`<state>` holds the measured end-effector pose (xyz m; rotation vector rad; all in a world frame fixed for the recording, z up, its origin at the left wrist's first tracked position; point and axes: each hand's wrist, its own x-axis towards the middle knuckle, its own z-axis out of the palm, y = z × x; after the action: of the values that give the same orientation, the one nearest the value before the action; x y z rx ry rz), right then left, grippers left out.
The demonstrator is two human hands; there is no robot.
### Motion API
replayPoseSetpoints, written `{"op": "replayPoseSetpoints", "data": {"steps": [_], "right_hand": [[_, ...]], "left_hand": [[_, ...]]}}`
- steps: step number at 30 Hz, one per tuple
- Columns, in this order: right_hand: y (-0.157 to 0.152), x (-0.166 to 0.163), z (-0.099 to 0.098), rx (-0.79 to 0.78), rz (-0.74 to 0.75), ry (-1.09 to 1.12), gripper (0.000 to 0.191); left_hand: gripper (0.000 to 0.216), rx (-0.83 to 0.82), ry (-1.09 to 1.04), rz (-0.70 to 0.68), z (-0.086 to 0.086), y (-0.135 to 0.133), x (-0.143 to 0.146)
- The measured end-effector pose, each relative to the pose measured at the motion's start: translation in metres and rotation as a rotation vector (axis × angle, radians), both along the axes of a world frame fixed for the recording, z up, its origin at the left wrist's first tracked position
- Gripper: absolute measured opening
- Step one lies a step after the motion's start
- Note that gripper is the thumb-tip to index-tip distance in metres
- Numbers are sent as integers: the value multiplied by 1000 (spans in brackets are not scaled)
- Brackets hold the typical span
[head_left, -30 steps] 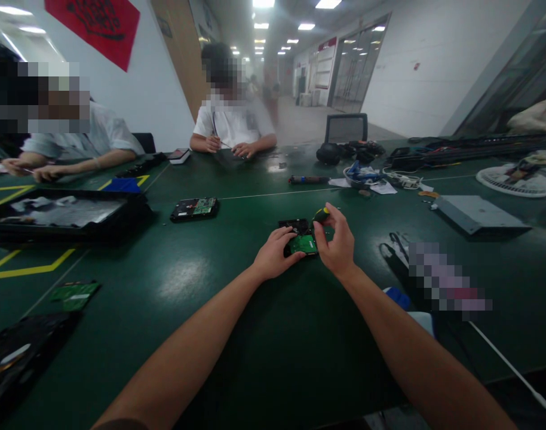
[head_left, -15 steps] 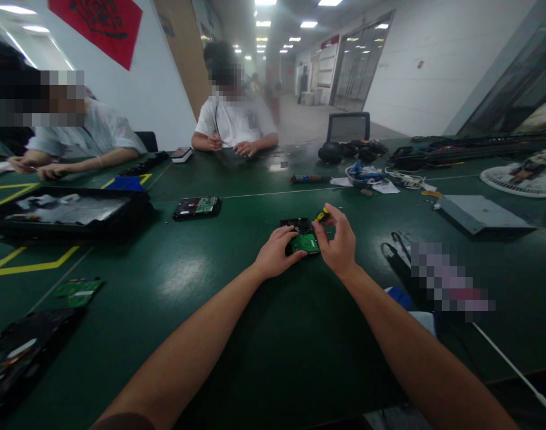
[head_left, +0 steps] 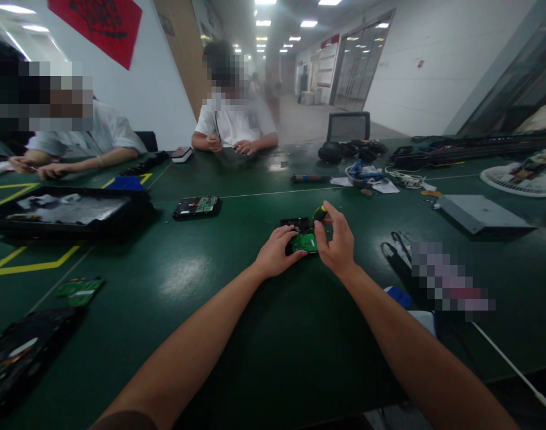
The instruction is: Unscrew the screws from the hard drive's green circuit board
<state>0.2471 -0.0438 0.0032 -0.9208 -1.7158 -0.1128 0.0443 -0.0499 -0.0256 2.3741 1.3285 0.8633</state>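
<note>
A black hard drive (head_left: 300,234) with its green circuit board facing up lies on the dark green table (head_left: 237,334). My left hand (head_left: 276,252) rests on the drive's left side, fingers curled over its edge, holding it down. My right hand (head_left: 339,239) is closed round a small screwdriver (head_left: 319,213) with a yellow and black handle, whose tip points down at the drive's far right part.
A second hard drive (head_left: 196,206) lies to the left, beside a black tray (head_left: 62,212). A loose green board (head_left: 78,289) and another black part (head_left: 22,352) sit near left. A grey flat box (head_left: 481,212), cables and tools lie to the right. Two people sit across the table.
My right hand has turned slightly on the screwdriver handle; the handle's angle has shifted a little. My left hand and the drive stay where they were.
</note>
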Motion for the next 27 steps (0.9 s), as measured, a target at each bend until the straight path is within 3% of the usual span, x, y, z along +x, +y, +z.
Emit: {"op": "replayPoseSetpoints", "data": {"steps": [27], "right_hand": [[1, 2, -1, -3, 11, -8, 55]], "left_hand": [[61, -4, -5, -8, 0, 0, -1]]}}
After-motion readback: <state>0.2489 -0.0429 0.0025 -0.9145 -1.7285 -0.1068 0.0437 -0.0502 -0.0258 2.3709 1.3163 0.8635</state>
